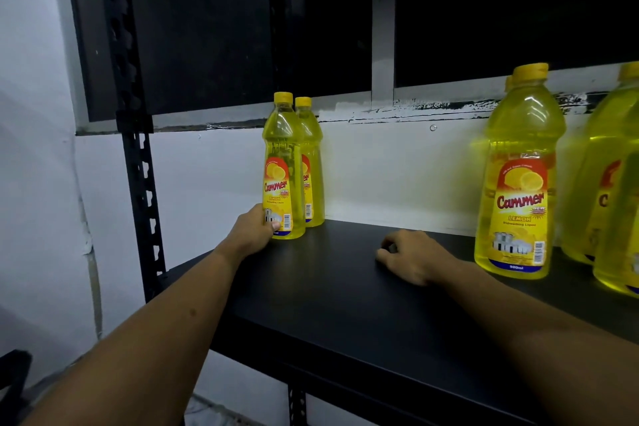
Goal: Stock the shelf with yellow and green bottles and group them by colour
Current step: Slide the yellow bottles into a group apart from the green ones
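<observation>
While the black upright (pixel 138 156) is framing the shelf's left end, the left hand (pixel 254 230) is gripping the base of a yellow bottle (pixel 283 176), thumb curled across its label, with a second yellow bottle (pixel 313 169) standing just behind it. In the middle, the right hand (pixel 413 258) is resting knuckles-up on the shelf board (pixel 345 294), fingers loosely curled and holding nothing. Further right, more yellow bottles (pixel 518 190) are standing grouped. Full of liquid, each is probably feeling heavy and slick-walled, so gripping low around the body seems wisest.
</observation>
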Demonstrator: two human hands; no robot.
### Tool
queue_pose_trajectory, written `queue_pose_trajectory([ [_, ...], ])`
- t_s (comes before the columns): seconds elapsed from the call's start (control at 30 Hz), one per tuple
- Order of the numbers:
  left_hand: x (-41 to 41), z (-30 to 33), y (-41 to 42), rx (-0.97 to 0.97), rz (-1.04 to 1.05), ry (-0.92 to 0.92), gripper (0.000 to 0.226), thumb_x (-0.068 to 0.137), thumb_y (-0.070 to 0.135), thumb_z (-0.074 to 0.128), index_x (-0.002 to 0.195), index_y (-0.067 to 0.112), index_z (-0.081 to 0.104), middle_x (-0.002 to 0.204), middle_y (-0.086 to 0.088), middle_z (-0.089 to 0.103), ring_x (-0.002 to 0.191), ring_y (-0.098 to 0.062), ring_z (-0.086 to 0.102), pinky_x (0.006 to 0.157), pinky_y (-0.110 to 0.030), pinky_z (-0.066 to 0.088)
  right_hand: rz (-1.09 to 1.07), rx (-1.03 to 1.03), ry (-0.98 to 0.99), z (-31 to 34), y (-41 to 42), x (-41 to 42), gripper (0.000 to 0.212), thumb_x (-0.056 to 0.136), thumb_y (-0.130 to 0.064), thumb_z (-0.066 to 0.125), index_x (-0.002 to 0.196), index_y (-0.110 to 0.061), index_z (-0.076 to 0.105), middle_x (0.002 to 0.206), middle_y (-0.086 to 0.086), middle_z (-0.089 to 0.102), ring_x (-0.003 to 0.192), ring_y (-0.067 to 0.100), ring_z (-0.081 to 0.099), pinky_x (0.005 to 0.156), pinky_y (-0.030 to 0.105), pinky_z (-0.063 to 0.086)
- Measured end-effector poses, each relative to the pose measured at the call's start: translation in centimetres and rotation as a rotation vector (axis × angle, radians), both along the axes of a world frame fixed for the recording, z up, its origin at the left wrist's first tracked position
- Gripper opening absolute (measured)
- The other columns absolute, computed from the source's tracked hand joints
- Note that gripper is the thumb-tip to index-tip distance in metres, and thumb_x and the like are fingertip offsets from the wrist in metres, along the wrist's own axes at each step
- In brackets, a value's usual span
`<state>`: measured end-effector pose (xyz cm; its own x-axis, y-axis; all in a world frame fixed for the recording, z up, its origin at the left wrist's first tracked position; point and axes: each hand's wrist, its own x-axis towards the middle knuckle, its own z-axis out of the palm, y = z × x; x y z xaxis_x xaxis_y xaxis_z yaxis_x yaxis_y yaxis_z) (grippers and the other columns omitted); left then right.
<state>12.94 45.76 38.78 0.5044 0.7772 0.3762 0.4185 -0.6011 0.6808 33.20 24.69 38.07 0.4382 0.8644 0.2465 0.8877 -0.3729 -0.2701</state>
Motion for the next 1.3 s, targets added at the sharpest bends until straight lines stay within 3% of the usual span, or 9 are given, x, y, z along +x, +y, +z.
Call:
queue_pose_trajectory([
  [0.43,0.2,-0.1,-0.2,-0.014,0.034,0.023,0.044,0.1,0.026,0.052,0.138,0.007,0.041,0.142,-0.012,0.051,0.125,-0.029,0.052,0.101,-0.036,0.041,0.011,0.02,0.0,0.0,-0.1,0.1,0.039,0.094,-0.044,0.047,0.118,-0.017,0.062,0.122,0.007,0.062,0.108,0.026,0.057,0.093,0.039,0.048],
  [0.57,-0.1,0.0,-1.2,0.006,0.058,0.014,0.045,0.099,0.027,0.053,0.135,0.005,0.039,0.14,-0.014,0.051,0.124,-0.03,0.053,0.09,-0.031,0.041,0.013,0.037,0.005,0.1,-0.6,-0.1,0.036,0.094,-0.042,0.048,0.113,-0.016,0.064,0.118,0.007,0.063,0.104,0.026,0.058,0.092,0.039,0.049],
  [0.67,-0.5,0.0,-2.6,0.035,0.114,0.023,0.045,0.098,0.027,0.056,0.13,0.003,0.038,0.137,-0.017,0.052,0.122,-0.033,0.054,0.088,-0.035,0.044,-0.008,0.065,-0.001,0.1,-1.4,-0.4,0.034,0.092,-0.04,0.05,0.109,-0.015,0.066,0.114,0.008,0.065,0.101,0.025,0.06,0.09,0.04,0.051],
  [0.77,-1.1,-0.3,-4.0,0.146,0.208,0.137,0.038,0.096,0.025,0.056,0.123,0.003,0.04,0.128,-0.02,0.056,0.112,-0.037,0.057,0.085,-0.041,0.047,-0.032,0.08,0.003,0.1,-2.8,-0.9,0.031,0.091,-0.038,0.052,0.104,-0.015,0.067,0.11,0.007,0.067,0.096,0.024,0.062,0.087,0.041,0.054],
  [0.93,-1.9,-0.2,-7.5,0.264,0.213,0.377,0.018,0.093,0.025,0.048,0.094,0.008,0.053,0.109,-0.018,0.062,0.096,-0.033,0.059,0.076,-0.035,0.045,-0.065,0.115,0.011,0.1,-5.8,-2.1,0.028,0.087,-0.036,0.054,0.101,-0.015,0.067,0.109,0.009,0.067,0.097,0.027,0.063,0.084,0.041,0.054],
  [1.07,-2.1,0.0,-10.3,0.275,0.125,0.441,0.028,0.093,0.026,0.046,0.069,0.013,0.048,0.085,-0.011,0.058,0.079,-0.025,0.056,0.067,-0.032,0.041,-0.079,0.149,0.008,-0.1,-8.2,-3.0,0.026,0.086,-0.035,0.054,0.097,-0.015,0.067,0.105,0.009,0.067,0.094,0.027,0.062,0.081,0.04,0.054],
  [1.3,-0.4,0.2,-15.0,0.265,-0.02,0.473,0.027,0.093,0.03,0.049,0.09,0.007,0.062,0.098,-0.011,0.064,0.092,-0.028,0.061,0.077,-0.036,0.05,-0.155,0.307,-0.009,0.0,-13.7,-3.3,0.021,0.088,-0.027,0.054,0.085,-0.01,0.065,0.088,0.009,0.067,0.084,0.028,0.061,0.071,0.039,0.054],
])
